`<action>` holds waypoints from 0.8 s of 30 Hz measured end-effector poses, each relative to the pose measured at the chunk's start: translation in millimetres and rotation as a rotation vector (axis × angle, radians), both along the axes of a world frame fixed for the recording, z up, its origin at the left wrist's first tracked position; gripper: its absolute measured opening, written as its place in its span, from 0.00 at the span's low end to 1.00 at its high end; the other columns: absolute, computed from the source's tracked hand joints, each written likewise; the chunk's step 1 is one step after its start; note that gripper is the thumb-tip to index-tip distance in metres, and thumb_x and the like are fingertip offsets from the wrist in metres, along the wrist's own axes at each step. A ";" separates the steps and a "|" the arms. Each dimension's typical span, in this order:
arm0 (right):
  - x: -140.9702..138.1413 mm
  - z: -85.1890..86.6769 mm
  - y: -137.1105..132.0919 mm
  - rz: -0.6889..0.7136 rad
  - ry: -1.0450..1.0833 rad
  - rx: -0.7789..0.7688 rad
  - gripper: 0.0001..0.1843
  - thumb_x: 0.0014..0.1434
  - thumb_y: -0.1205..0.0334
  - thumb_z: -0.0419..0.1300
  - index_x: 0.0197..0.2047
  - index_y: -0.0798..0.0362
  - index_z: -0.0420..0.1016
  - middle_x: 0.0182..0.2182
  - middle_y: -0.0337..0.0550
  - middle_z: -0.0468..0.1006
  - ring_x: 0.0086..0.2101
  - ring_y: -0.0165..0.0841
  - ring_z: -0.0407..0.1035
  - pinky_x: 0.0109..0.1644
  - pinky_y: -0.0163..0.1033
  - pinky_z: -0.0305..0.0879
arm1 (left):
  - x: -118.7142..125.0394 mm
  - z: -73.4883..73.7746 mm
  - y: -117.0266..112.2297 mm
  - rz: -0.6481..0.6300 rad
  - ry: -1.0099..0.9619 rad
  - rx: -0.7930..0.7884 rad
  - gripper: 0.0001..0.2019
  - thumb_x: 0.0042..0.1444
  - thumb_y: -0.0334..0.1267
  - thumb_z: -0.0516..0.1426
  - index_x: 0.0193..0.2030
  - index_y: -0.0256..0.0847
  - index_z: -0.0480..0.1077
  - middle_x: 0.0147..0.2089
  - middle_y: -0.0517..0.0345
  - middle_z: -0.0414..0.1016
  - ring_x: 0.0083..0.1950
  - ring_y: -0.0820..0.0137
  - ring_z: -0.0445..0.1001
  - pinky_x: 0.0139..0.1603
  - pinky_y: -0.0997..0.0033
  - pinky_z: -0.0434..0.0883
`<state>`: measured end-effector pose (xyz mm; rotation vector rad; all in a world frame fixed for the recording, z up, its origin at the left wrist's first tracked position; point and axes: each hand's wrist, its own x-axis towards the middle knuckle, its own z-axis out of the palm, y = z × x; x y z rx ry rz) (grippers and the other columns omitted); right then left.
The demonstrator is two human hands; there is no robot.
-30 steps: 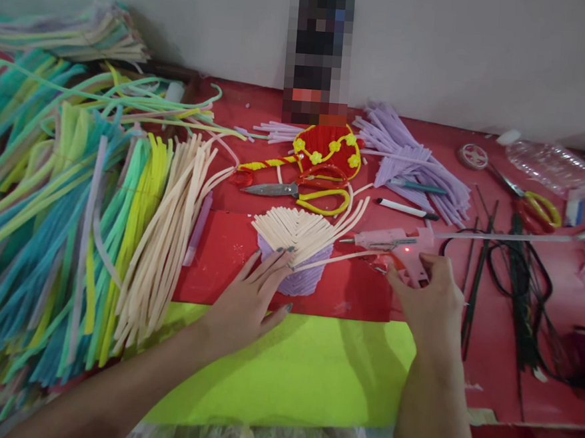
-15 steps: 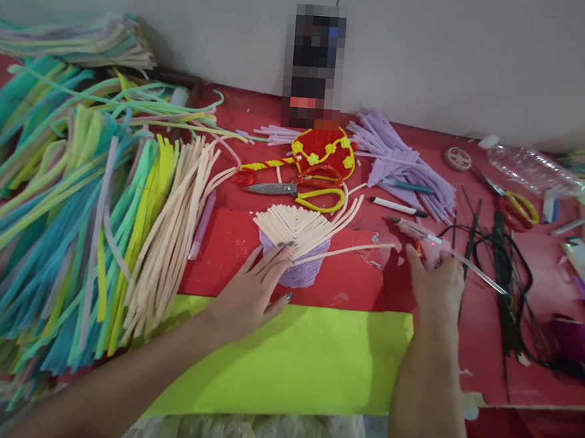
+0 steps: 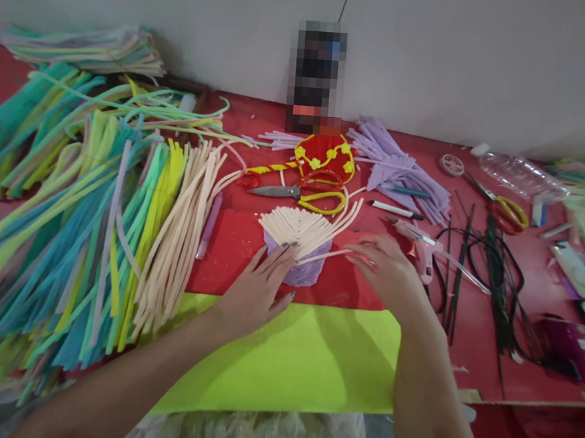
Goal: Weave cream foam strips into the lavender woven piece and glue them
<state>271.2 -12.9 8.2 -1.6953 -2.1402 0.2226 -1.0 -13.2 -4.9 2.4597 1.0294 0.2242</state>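
My left hand [image 3: 258, 286] lies with fingers stretched flat on a fan of cream pipe cleaners [image 3: 297, 223]. Beneath the fan is a purple piece [image 3: 305, 273] made of pipe cleaners laid side by side. A single cream pipe cleaner [image 3: 323, 254] slants out to the right from under my left fingertips. At its outer end my right hand [image 3: 389, 269] closes, fingertips and thumb around the tip. Just beyond that hand, a hot glue gun [image 3: 424, 253] with a clear glue stick rests on the table.
Bundles of coloured pipe cleaners [image 3: 81, 231] cover the left side. Behind the work lie scissors [image 3: 279, 191], a red-and-yellow fan-shaped ornament [image 3: 321, 155], purple pipe cleaners [image 3: 401, 166] and a marker [image 3: 396, 209]. On the right are more scissors [image 3: 508, 214], dark strips [image 3: 498, 287] and a plastic bottle [image 3: 521, 171].
My right hand has let go of the glue gun and moved left to the end of the slanting cream pipe cleaner. My left hand stays on the piece.
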 end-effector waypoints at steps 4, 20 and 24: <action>6.9 -7.7 16.0 0.180 -0.021 -0.068 0.11 0.64 0.58 0.54 0.42 0.47 0.77 0.42 0.46 0.76 0.43 0.37 0.71 0.45 0.44 0.70 | -0.2 0.8 0.4 -0.004 0.017 -0.017 0.22 0.65 0.39 0.47 0.63 0.34 0.57 0.71 0.46 0.51 0.73 0.62 0.45 0.70 0.51 0.49; 6.9 -1.5 30.4 0.235 0.104 0.008 0.14 0.64 0.67 0.49 0.40 0.48 0.76 0.40 0.45 0.79 0.43 0.35 0.73 0.49 0.44 0.69 | -0.2 -3.0 -2.4 -0.041 0.056 0.103 0.24 0.63 0.38 0.47 0.64 0.29 0.55 0.71 0.42 0.52 0.72 0.59 0.48 0.69 0.50 0.49; 9.1 -5.7 32.5 0.228 0.103 0.016 0.14 0.63 0.69 0.50 0.40 0.49 0.77 0.42 0.46 0.77 0.43 0.34 0.72 0.49 0.44 0.69 | -0.1 -3.6 -2.6 -0.056 0.073 0.123 0.25 0.64 0.38 0.46 0.66 0.31 0.54 0.71 0.44 0.53 0.72 0.58 0.49 0.69 0.50 0.49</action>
